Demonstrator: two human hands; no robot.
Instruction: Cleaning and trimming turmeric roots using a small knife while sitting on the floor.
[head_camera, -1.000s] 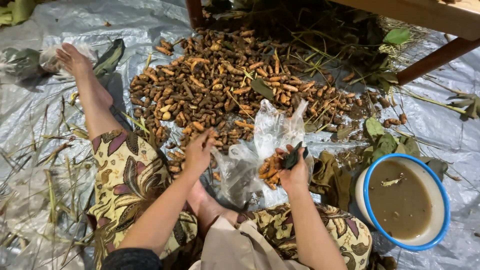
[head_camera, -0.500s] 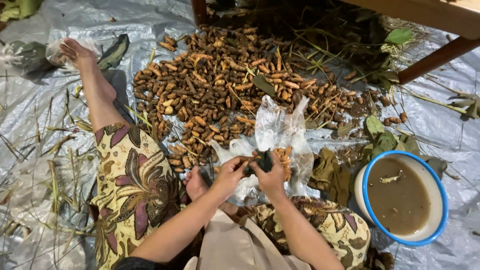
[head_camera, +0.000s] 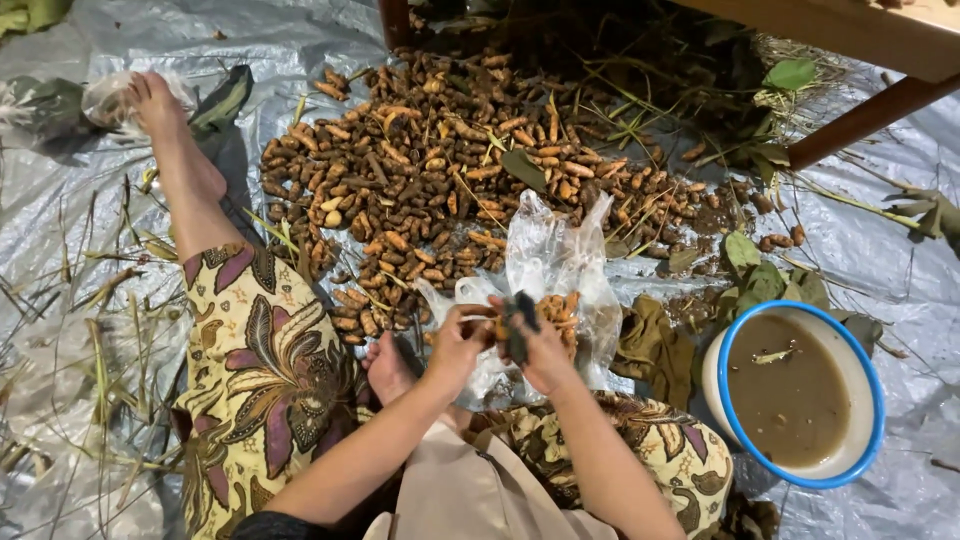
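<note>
I sit on a grey plastic sheet (head_camera: 80, 260) with a big pile of brown-orange roots (head_camera: 450, 180) spread in front of me. My left hand (head_camera: 458, 345) grips one root from the pile at its near edge. My right hand (head_camera: 540, 350) is closed on a dark-handled tool (head_camera: 520, 322), pressed against that same root. Both hands meet just in front of a clear plastic bag (head_camera: 560, 270) that holds several peeled orange roots. My left leg, in patterned cloth (head_camera: 270, 370), stretches out to the left.
A white basin with a blue rim (head_camera: 870, 420), full of muddy water, stands at my right. Green leaves (head_camera: 760, 270) and stalks lie around it. A wooden furniture leg (head_camera: 860, 120) slants at top right. Dry grass stems litter the sheet on the left.
My left hand came back from the pile carrying a root and met my right hand in front of the bag. The right hand moved slightly left with the tool.
</note>
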